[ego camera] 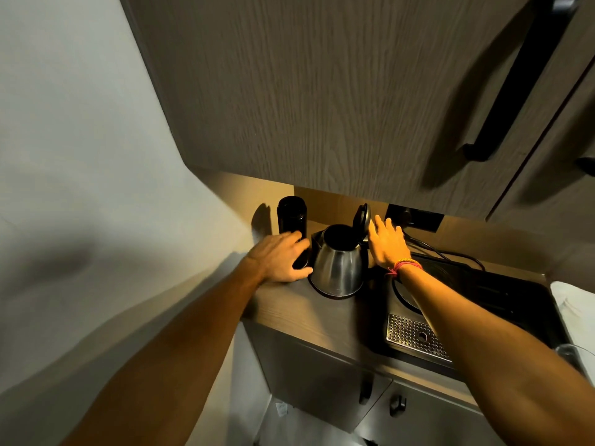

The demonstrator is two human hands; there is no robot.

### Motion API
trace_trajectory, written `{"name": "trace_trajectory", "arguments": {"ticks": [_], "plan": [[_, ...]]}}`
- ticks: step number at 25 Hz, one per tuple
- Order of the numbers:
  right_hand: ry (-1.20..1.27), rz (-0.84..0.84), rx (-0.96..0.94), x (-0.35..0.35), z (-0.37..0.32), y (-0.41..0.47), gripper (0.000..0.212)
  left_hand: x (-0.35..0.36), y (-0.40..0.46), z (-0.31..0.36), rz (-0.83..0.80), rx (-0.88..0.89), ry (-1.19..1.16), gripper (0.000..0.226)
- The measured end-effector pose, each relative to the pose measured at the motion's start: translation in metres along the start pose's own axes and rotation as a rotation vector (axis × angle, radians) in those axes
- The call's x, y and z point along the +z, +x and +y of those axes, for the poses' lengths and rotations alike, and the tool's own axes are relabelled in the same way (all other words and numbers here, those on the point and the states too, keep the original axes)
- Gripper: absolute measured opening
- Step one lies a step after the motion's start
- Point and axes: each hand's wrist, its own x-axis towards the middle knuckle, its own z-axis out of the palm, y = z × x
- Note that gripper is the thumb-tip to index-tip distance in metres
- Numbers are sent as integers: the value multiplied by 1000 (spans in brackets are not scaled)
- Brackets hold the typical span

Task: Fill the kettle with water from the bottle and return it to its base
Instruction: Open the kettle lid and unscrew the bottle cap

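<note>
A steel kettle stands on its dark base on the wooden counter, its black lid flipped up and the mouth showing dark inside. Left of it stands a black bottle, upright against the wall corner. My left hand wraps around the bottle's lower part, thumb toward the kettle. My right hand hovers flat with spread fingers just right of the raised lid, over the kettle's handle side; the handle itself is hidden behind it.
A black induction hob with a perforated metal grille fills the counter to the right, with cables and a wall socket behind. A low upper cabinet overhangs closely. A white cloth and a glass sit far right.
</note>
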Motion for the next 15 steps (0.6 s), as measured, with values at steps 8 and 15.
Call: {"name": "trace_trajectory", "arguments": {"ticks": [8, 15], "plan": [[65, 24, 22, 1, -4, -2, 68, 72, -22, 28, -333, -391, -146, 68], [82, 56, -2, 1, -3, -2, 63, 81, -25, 20, -313, -442, -256, 69]]}}
